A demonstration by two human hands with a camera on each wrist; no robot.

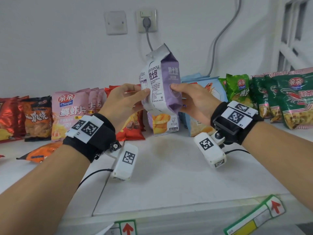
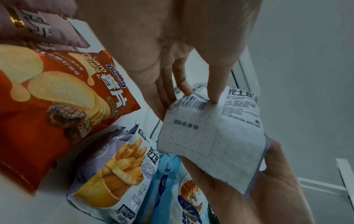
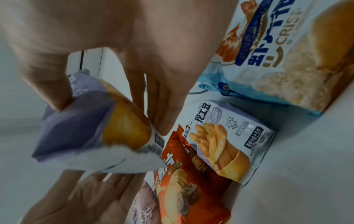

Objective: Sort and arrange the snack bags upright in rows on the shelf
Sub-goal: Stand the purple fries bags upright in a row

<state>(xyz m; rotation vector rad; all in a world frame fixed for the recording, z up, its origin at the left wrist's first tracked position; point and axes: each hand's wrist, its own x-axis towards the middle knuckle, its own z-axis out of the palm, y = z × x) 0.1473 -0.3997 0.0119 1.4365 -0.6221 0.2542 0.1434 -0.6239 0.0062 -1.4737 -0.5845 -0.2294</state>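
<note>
I hold a purple and white fries bag (image 1: 160, 83) up in the air above the shelf (image 1: 169, 167), its white printed back facing me. My left hand (image 1: 128, 97) pinches its left edge between thumb and fingers (image 2: 214, 91). My right hand (image 1: 184, 94) grips its purple right side, thumb (image 3: 55, 91) pressed into the side panel (image 3: 72, 128). A second, identical fries bag (image 1: 165, 123) stands upright against the wall right below, also seen in the wrist views (image 2: 114, 174) (image 3: 226, 144).
A row of bags lines the wall: red bags (image 1: 10, 117), a pink prawn-cracker bag (image 1: 71, 112), a red chips bag (image 1: 130, 128), a light-blue bag (image 1: 205, 102) and green bags (image 1: 288, 99). An orange bag (image 1: 42, 152) lies flat at front left. A plugged cable (image 1: 149, 39) hangs behind.
</note>
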